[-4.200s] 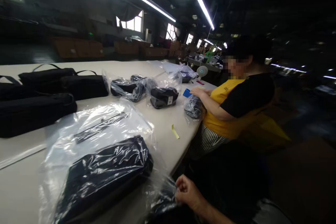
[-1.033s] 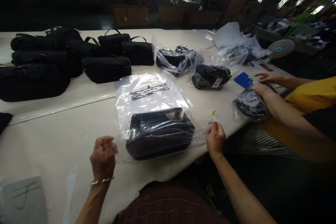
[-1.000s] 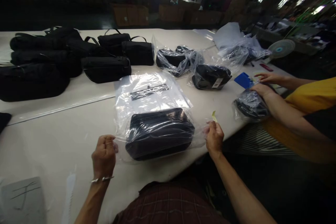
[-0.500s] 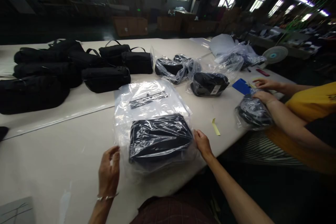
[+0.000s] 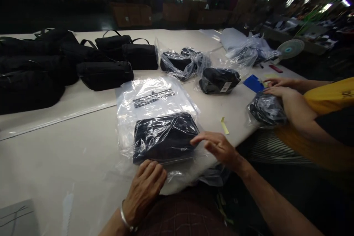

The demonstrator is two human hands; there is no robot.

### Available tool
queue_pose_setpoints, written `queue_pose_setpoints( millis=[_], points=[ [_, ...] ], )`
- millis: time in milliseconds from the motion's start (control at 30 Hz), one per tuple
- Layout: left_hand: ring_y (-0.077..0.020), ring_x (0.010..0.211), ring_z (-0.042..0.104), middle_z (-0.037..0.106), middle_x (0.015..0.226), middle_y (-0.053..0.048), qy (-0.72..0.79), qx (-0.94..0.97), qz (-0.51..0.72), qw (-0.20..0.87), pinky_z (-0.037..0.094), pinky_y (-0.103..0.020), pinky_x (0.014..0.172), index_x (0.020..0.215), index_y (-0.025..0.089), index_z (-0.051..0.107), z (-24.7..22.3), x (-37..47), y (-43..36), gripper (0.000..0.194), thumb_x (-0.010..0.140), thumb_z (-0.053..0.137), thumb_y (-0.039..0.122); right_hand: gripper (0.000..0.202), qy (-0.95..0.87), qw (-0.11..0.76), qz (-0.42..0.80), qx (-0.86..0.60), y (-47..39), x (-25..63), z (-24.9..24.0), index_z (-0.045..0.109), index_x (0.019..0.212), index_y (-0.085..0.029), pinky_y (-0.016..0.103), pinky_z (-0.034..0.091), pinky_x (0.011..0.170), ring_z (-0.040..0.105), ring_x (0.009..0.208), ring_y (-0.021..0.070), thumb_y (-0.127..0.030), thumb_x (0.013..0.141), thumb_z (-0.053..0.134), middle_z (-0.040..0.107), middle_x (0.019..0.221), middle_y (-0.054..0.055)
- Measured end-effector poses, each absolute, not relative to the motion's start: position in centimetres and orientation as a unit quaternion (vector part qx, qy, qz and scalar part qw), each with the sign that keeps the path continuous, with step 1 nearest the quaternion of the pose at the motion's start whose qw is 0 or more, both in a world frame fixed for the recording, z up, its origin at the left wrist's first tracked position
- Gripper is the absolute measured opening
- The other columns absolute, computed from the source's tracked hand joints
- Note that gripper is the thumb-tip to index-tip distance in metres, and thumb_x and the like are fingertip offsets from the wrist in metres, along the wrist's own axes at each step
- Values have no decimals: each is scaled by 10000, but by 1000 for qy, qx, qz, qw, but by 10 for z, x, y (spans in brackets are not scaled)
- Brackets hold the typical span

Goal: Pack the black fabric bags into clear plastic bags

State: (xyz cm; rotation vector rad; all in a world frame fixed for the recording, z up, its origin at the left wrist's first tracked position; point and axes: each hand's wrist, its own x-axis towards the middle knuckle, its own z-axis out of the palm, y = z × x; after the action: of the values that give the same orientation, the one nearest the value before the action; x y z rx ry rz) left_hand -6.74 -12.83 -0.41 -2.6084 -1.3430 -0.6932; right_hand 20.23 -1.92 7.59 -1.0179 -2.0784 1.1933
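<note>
A black bag (image 5: pixel 163 140) lies flat inside a clear plastic bag (image 5: pixel 125 118) on the table in front of me. Under the upper part of the plastic shows a dark printed strip (image 5: pixel 153 98). My left hand (image 5: pixel 148 188) is at the near edge of the plastic, its fingers bent together over it; the fingertips are partly hidden. My right hand (image 5: pixel 221 150) is at the right side of the black bag, index finger stretched out toward its corner and the other fingers loosely bent. Nothing shows in its grasp.
Several unwrapped black bags (image 5: pixel 105 75) stand at the back left. Plastic-wrapped black bags (image 5: pixel 218 81) sit at the back right. A co-worker's hands (image 5: pixel 280 90) rest on another wrapped bag (image 5: pixel 267 110). A yellow strip (image 5: pixel 224 126) lies on the table (image 5: pixel 69 147).
My left hand has moved right from the plastic's left side to its near edge. My right hand has left the right edge and now reaches over the bag's corner with fingers extended.
</note>
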Motion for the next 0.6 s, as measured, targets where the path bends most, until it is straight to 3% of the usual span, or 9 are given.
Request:
queue_pose_setpoints(
  millis=[67, 133, 233, 300, 367, 433, 500, 600],
  points=[
    [-252, 1196, 549, 653, 1185, -80, -407, -877, -251, 51, 382, -466, 1076, 896, 183, 613, -3, -66, -132, 230, 974, 396, 166, 458, -805, 170, 494, -282, -15, 163, 77, 675, 1183, -212, 309, 459, 961, 631, 1089, 202, -543, 973, 438, 697, 1182, 68],
    [-242, 1339, 444, 597, 1325, -83, -384, -888, -248, 38, 314, -451, 1157, 893, 187, 611, -1, -65, -135, 227, 975, 399, 180, 447, -827, 69, 504, -240, -12, 136, 64, 647, 1225, -214, 307, 459, 948, 627, 1093, 196, -497, 1005, 380, 680, 1221, 69],
    [-225, 1380, 403, 565, 1383, -74, -398, -876, -267, 49, 277, -419, 1186, 940, 191, 624, 0, -64, -138, 191, 961, 434, 172, 412, -844, -74, 466, -256, -13, 126, 39, 680, 1132, -188, 281, 479, 759, 663, 906, 198, -466, 996, 408, 725, 1065, 70],
    [-275, 1419, 346, 483, 1473, -79, -430, -855, -283, 56, 236, -483, 1197, 933, 185, 623, -1, -65, -137, 152, 941, 475, 149, 295, -852, -118, 431, -274, -18, 133, 34, 698, 1051, -197, 252, 439, 655, 654, 789, 177, -399, 961, 504, 736, 952, 39],
    [-328, 1438, 301, 396, 1536, -98, -463, -842, -274, 47, 227, -551, 1183, 893, 173, 612, -3, -67, -133, 137, 928, 488, 127, 181, -866, -100, 402, -279, -25, 142, 42, 702, 969, -221, 233, 404, 616, 628, 714, 143, -318, 939, 553, 727, 867, -4],
    [-324, 1412, 350, 404, 1530, -109, -485, -836, -254, 44, 293, -542, 1144, 882, 172, 607, -5, -71, -127, 166, 929, 462, 109, 122, -892, -31, 342, -294, -30, 148, 56, 683, 940, -222, 239, 407, 657, 610, 734, 138, -281, 933, 578, 708, 856, -11],
    [-294, 1291, 492, 496, 1455, -122, -493, -836, -233, 65, 406, -484, 1041, 912, 176, 614, -6, -75, -123, 211, 929, 424, 87, 117, -919, 34, 233, -316, -30, 148, 67, 653, 983, -203, 281, 418, 753, 595, 845, 176, -276, 890, 652, 688, 932, 25],
    [-231, 938, 629, 660, 1198, -121, -476, -846, -221, 94, 483, -391, 803, 964, 171, 620, -4, -78, -119, 259, 929, 386, 66, 175, -943, 26, 105, -314, -28, 143, 65, 618, 959, -174, 343, 414, 796, 555, 913, 231, -246, 833, 716, 654, 972, 64]
  ],
)
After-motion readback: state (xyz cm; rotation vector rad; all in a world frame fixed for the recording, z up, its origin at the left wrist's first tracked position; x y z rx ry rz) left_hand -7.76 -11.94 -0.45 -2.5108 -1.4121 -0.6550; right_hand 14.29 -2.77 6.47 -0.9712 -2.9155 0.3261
